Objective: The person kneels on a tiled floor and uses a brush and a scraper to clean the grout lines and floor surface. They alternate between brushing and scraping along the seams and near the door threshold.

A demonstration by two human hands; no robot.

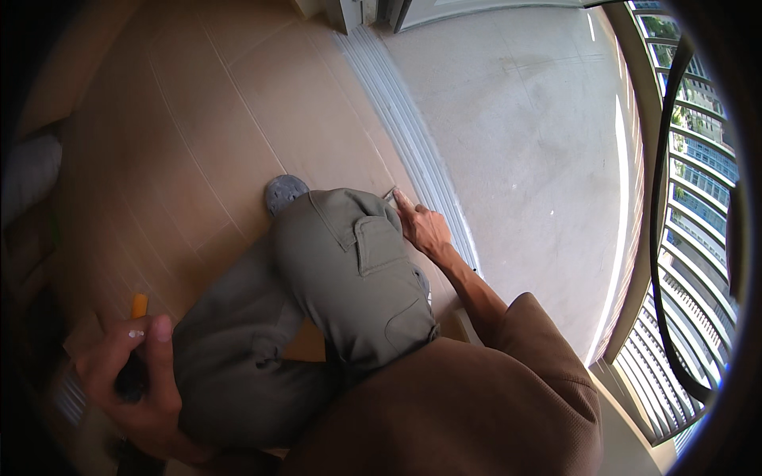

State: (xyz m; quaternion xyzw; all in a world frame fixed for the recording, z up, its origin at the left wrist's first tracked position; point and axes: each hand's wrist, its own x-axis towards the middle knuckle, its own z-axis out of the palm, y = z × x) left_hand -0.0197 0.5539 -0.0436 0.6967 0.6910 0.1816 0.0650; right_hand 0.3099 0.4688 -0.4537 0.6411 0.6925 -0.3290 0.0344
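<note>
My right hand (425, 228) reaches down to the floor beside the door track, past my bent knee. Its fingers close round a small thin metal blade (390, 193), whose tip rests at or just above the tan floor; the rest of this tool is hidden by my fingers and knee. At the lower left, my left hand (131, 381) is closed round a tool with an orange end (140, 305) and a black part (132, 379). The kind of that tool cannot be made out. Pale residue marks one of my left fingers.
A white sliding-door track (401, 119) runs between the tan plank-patterned floor (230, 95) and a pale grey floor (516, 135). A slatted railing (690, 206) bounds the right side, with a black cable (657, 206) before it. My grey shoe (286, 193) stands ahead.
</note>
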